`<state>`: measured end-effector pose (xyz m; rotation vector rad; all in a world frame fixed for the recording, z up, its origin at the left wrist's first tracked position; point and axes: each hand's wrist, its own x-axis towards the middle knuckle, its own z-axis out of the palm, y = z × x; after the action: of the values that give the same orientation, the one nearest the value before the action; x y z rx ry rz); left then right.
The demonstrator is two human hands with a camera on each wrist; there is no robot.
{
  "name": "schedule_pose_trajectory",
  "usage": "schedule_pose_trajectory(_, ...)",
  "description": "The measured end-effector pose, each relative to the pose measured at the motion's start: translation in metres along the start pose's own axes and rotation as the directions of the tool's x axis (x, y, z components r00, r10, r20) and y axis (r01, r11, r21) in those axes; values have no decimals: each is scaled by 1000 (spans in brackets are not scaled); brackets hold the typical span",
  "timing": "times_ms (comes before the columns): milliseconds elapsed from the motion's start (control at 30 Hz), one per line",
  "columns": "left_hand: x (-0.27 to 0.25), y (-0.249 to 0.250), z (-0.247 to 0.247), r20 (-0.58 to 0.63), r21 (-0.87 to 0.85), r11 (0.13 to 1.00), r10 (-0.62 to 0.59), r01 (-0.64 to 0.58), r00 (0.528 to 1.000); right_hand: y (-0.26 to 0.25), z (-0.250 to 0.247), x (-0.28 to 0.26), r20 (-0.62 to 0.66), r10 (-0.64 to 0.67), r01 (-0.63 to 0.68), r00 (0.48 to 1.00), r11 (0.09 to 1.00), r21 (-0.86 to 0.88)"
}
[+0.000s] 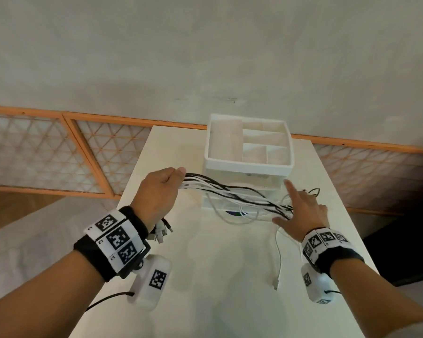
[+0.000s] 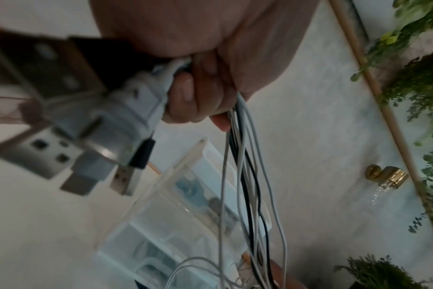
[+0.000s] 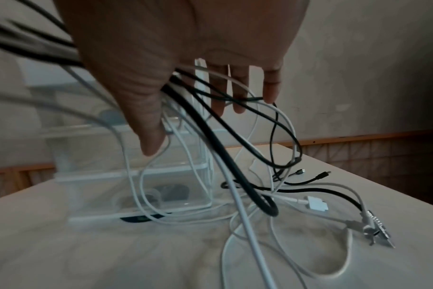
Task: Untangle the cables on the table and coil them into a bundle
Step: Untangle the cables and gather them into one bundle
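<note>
Several black and white cables [image 1: 232, 192] stretch as a bunch from my left hand [image 1: 160, 191] down to my right hand [image 1: 300, 211]. The left hand, raised over the table's left side, grips the bunch [image 2: 242, 156] in a fist, and USB plugs [image 2: 106, 156] stick out behind it. My right hand [image 3: 210, 84] hovers with fingers spread and straight, and the cables [image 3: 225, 156] pass under its palm. Loose ends and connectors [image 3: 317, 203] lie tangled on the table [image 1: 230, 289] below it.
A white drawer organizer [image 1: 248, 147] with an open compartment tray on top stands at the back of the table, just behind the cables. One white cable end [image 1: 276, 284] trails toward the near edge. Beyond the table are a wall and orange lattice panels [image 1: 59, 152].
</note>
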<state>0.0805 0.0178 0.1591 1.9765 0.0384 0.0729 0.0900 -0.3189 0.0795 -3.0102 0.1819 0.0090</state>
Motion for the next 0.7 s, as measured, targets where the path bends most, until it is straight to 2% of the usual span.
schedule_pose_trajectory(100,2,-4,0,-21,-22,999,-29,29,999,-5,1,-10,98,-17,28,995,993,-113)
schedule_pose_trajectory(233,3,2,1,-23,-36,999,-5,4,1000,-17,-8,-12,258,-8,44,966,990,-132)
schedule_pose_trajectory(367,9,9,-5,-165,-95,995,7,-23,986,-30,-24,-10,175,-12,13,984,1000,0)
schedule_pose_trajectory(467,14,25,-19,-286,-266,963,-43,-37,957,-23,-19,-9,24,116,-118,993,991,62)
schedule_pose_trajectory(567,12,43,-25,-269,-383,918,0,-107,963,-2,2,-8,48,188,-191,981,978,85)
schedule_pose_trajectory(633,9,44,-20,-228,-340,930,65,-142,971,6,8,-8,89,265,-274,960,953,129)
schedule_pose_trajectory(700,8,37,-14,-176,-299,946,73,-124,982,10,10,-9,106,320,-335,942,921,200)
